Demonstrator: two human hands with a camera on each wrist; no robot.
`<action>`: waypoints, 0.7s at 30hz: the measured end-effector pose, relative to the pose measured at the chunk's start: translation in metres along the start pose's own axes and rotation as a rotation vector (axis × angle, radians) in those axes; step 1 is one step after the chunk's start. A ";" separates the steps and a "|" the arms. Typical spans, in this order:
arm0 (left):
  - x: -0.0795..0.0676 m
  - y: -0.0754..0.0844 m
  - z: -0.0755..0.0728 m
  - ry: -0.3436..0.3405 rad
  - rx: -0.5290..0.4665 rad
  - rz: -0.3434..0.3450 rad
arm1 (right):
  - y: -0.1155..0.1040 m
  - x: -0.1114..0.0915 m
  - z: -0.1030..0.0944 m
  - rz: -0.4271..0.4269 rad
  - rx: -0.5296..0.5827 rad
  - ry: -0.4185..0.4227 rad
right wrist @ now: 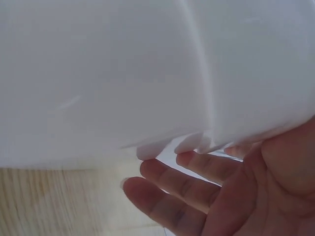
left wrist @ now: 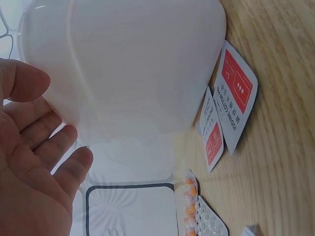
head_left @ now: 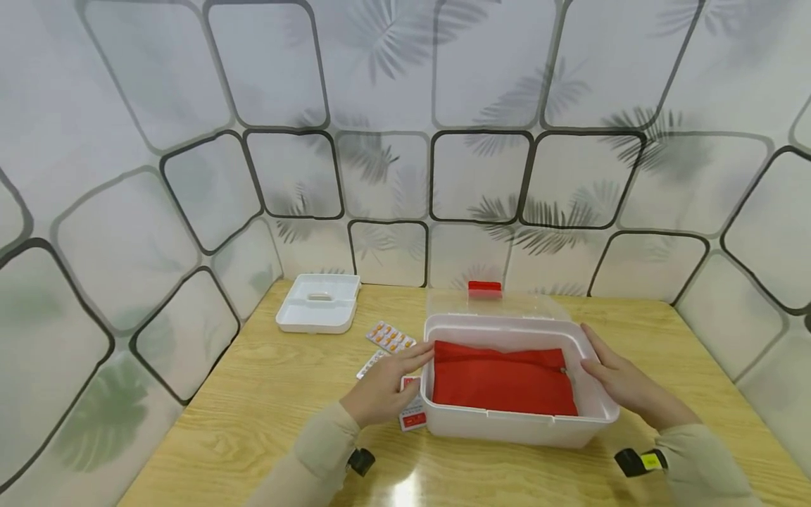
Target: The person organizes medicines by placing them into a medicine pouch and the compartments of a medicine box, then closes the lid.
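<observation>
A white plastic box [head_left: 500, 428] stands on the table with a folded red zip pouch [head_left: 503, 384] lying inside it. At its left side is my left hand [head_left: 385, 384], fingers extended to the rim and thumb apart from them. My right hand [head_left: 624, 384] rests against the right wall, its thumb at the rim and its fingers stretched along the outside, as the right wrist view shows. Behind the box lies its clear lid [head_left: 529, 305], folded back, with a red latch [head_left: 484, 289]. Iodine cotton pad packets [left wrist: 236, 93] lie beside the box, partly hidden by the left hand in the head view.
Left of the box are a blister pack of orange pills [head_left: 391, 336] and a second blister pack [head_left: 370, 364], partly covered by the left hand. A white tray with a handle [head_left: 317, 320] sits at the back left. Patterned curtain walls [head_left: 386, 176] surround the wooden table [head_left: 253, 415].
</observation>
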State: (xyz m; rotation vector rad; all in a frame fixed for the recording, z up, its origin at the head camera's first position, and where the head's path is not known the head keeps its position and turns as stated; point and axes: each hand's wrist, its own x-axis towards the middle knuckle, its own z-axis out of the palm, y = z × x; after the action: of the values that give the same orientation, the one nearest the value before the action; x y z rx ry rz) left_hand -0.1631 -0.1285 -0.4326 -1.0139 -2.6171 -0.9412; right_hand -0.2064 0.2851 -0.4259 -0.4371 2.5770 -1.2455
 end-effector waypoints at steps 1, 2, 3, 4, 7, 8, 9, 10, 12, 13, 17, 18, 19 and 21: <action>0.000 0.001 0.000 -0.002 -0.003 0.005 | 0.000 -0.001 -0.001 -0.003 0.001 -0.004; 0.000 0.001 0.000 -0.005 -0.009 0.009 | 0.001 -0.002 -0.001 -0.004 0.003 -0.007; 0.000 0.001 0.000 -0.006 -0.010 0.015 | 0.001 -0.002 -0.002 -0.006 0.006 -0.009; 0.000 0.001 0.000 -0.005 -0.008 0.021 | 0.001 -0.003 -0.003 -0.005 0.007 -0.013; 0.000 0.001 -0.001 0.002 0.008 0.026 | 0.001 -0.002 -0.004 -0.009 0.019 -0.015; 0.000 0.001 -0.001 0.003 0.014 0.024 | 0.001 -0.001 -0.004 -0.012 0.025 -0.015; 0.000 0.001 -0.002 0.002 0.022 0.018 | 0.000 -0.001 -0.004 -0.016 0.034 -0.018; -0.001 0.001 -0.002 -0.001 0.023 0.012 | 0.000 0.000 -0.004 -0.018 0.040 -0.022; -0.003 0.001 -0.003 -0.007 0.024 0.002 | 0.000 0.002 -0.003 -0.023 0.053 -0.027; -0.003 0.001 -0.003 -0.009 0.021 0.000 | 0.000 0.002 -0.002 -0.028 0.051 -0.023; -0.003 -0.001 -0.002 -0.015 0.027 0.009 | -0.001 0.002 -0.004 -0.022 0.036 -0.002; -0.003 -0.001 -0.002 -0.017 0.030 0.011 | -0.002 0.001 -0.005 -0.020 0.032 0.003; -0.002 -0.001 -0.002 -0.018 0.035 0.017 | -0.002 0.001 -0.005 -0.016 0.029 0.008; -0.002 -0.001 -0.003 -0.022 0.046 0.021 | -0.003 0.000 -0.006 -0.016 0.039 0.005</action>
State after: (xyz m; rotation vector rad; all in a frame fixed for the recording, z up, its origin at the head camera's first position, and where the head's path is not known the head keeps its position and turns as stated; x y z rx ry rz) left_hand -0.1625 -0.1322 -0.4313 -1.0439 -2.6283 -0.8664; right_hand -0.2080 0.2879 -0.4200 -0.4487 2.5534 -1.3013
